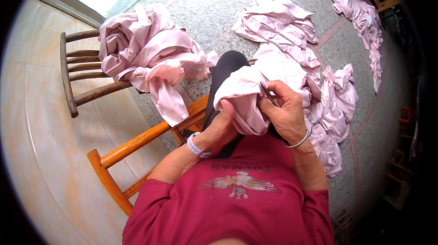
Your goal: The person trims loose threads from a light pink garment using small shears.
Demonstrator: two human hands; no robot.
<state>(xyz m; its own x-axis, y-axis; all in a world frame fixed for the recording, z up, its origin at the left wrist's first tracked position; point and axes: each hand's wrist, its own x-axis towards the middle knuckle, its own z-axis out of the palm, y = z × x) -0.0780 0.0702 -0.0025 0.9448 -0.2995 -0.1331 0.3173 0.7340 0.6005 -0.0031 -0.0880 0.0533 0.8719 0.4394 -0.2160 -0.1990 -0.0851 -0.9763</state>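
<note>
A pale pink cloth garment (244, 92) lies bunched over my lap, one folded edge facing up. My left hand (222, 125) grips its near left side, the thumb pressed on the cloth. At the right side of that fold, my right hand (289, 115) is closed round a slim dark metal tool, which looks like thread snips (269, 94). The tool's tip is against or just above the cloth; I cannot tell whether it touches. Most of the tool is hidden by my fingers. More pink cloth runs from my lap toward the floor on the right.
A wooden chair (86, 75) at the left bears a heap of pink garments (146, 46). An orange-brown wooden chair frame (150, 136) stands by my left arm. Pink garments (278, 21) cover the speckled floor ahead and to the right; another pile (362, 23) lies far right.
</note>
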